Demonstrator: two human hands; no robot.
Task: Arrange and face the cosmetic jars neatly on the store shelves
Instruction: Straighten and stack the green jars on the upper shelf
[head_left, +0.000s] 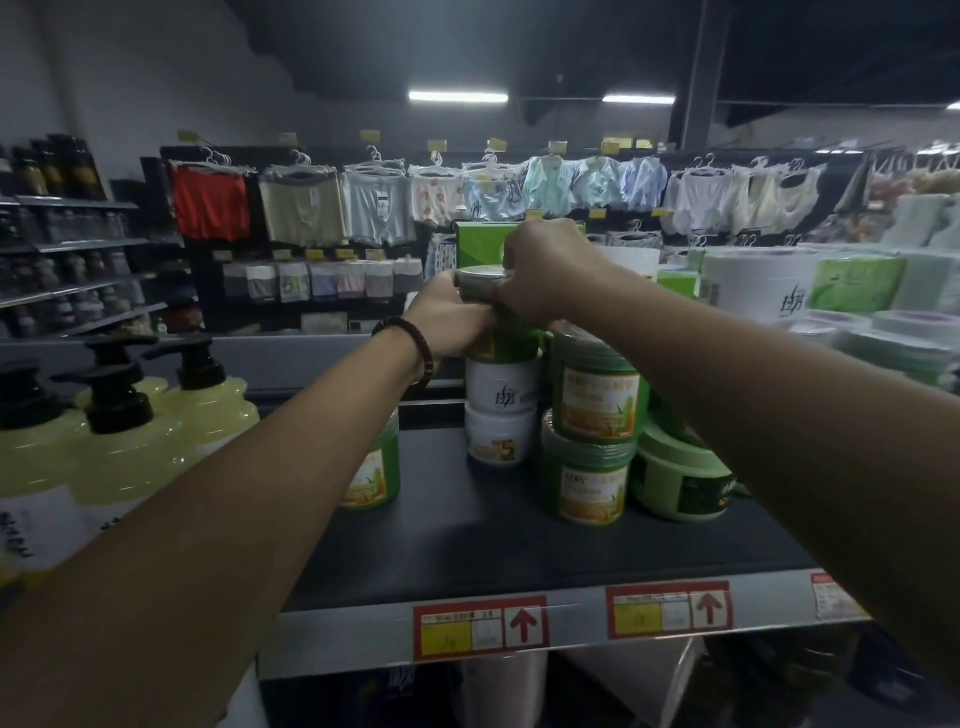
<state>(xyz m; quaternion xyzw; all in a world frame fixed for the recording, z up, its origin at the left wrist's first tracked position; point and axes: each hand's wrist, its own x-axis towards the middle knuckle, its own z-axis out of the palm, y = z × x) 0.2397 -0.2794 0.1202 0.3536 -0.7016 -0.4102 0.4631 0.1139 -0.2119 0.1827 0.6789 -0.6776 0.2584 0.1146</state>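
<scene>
Both hands grip one green jar with a silver-grey lid (480, 283) on top of a stack of two white jars (501, 400). My left hand (449, 317) wraps its left side; my right hand (545, 270) curls over its top and right side. To the right stand two stacked green jars with orange labels (592, 410), and a wider pale-green jar (675, 478) partly behind my right forearm. Another green jar (371, 467) stands half hidden behind my left forearm. All sit on a dark shelf (467, 545).
Yellow pump bottles (130, 431) fill the shelf's left side. White tubs and green packs (779, 291) are stacked at the right. A green box (480, 244) stands behind the jars. Red price tags (480, 626) line the shelf edge. Hanging garments cover the far wall.
</scene>
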